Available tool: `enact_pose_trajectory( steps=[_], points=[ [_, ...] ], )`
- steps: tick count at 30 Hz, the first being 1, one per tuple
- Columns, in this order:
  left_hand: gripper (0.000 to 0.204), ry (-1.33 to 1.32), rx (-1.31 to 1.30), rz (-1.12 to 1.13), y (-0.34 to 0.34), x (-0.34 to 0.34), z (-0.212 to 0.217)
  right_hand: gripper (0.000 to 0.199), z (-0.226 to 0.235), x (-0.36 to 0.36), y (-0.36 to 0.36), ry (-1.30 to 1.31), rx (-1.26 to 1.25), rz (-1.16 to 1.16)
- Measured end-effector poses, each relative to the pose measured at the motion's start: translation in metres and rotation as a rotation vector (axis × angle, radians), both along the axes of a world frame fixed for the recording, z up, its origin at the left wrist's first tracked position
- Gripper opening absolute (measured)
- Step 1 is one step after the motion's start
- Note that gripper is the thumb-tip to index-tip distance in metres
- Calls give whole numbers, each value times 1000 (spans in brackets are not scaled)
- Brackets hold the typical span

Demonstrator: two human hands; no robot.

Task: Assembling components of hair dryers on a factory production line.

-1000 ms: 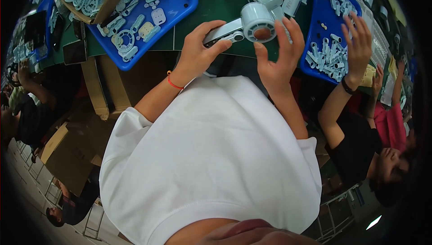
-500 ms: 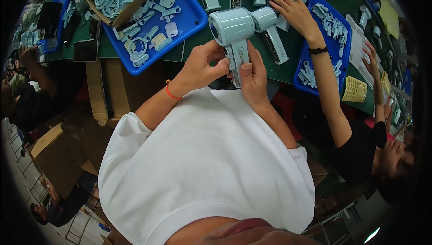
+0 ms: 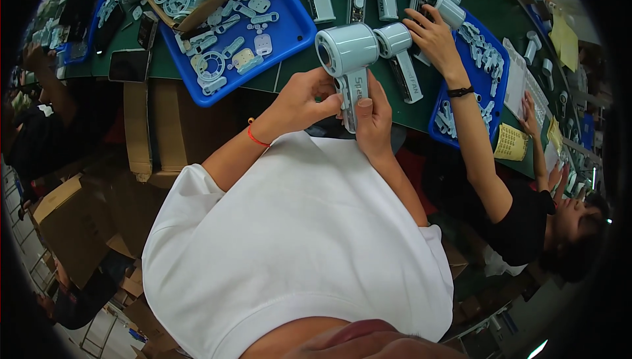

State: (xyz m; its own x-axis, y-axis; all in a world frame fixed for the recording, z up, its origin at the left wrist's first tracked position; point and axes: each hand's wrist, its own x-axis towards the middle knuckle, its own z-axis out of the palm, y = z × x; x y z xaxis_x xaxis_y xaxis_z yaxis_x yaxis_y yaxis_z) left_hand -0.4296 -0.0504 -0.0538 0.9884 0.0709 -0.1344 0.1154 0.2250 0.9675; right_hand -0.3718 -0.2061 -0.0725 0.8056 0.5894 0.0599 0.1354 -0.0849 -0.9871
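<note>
Upright in front of my chest is a pale blue handheld fan [image 3: 347, 49] with a thick round head and a straight handle. My right hand [image 3: 374, 125] is wrapped round the right side of the handle, thumb on its front. From the left, my left hand [image 3: 304, 101] pinches the handle's left edge, with its fingertips partly hidden. Just beyond, another handheld fan [image 3: 403, 62] lies on the green table [image 3: 289, 72]. Several more fans, one with its handle's inside exposed [image 3: 357, 3], lie at the back.
A blue tray [image 3: 217, 97] on the left bears loose pale parts and a cardboard box [image 3: 197, 20] of rings. To the right, a co-worker's hand [image 3: 431, 39] touches a fan above another blue tray [image 3: 442, 136]. A yellow note [image 3: 511, 143] sits by the edge.
The whole view has shifted slightly, while both my hands keep their hold on the fan. A second co-worker's hand at the far right has moved nearer the table edge.
</note>
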Motion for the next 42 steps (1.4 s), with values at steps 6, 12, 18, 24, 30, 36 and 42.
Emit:
enact_pose_trajectory(
  steps=[6, 12, 18, 24, 30, 36, 42],
  points=[
    [19, 91, 89, 205, -6, 8, -8, 67, -8, 4, 4, 172, 76, 37],
    [12, -18, 644, 16, -3, 14, 9, 72, -19, 15, -1, 31, 20, 144],
    [11, -469, 942, -41, 48, 80, 54, 55, -52, 24, -24, -195, -255, -7],
    [38, -666, 1439, 127, 107, 312, -3, 35, -54, 30, -1, -500, 79, 8],
    [44, -375, 1945, 8, 110, 466, -77, 27, -45, 28, 11, -458, 55, -120],
    [27, -558, 1773, -177, 66, 467, -83, 39, -50, 27, 0, -467, -16, -150],
    [18, -746, 1927, -201, 80, 443, -65, 42, -40, 34, -7, -352, -13, -62]
  ],
)
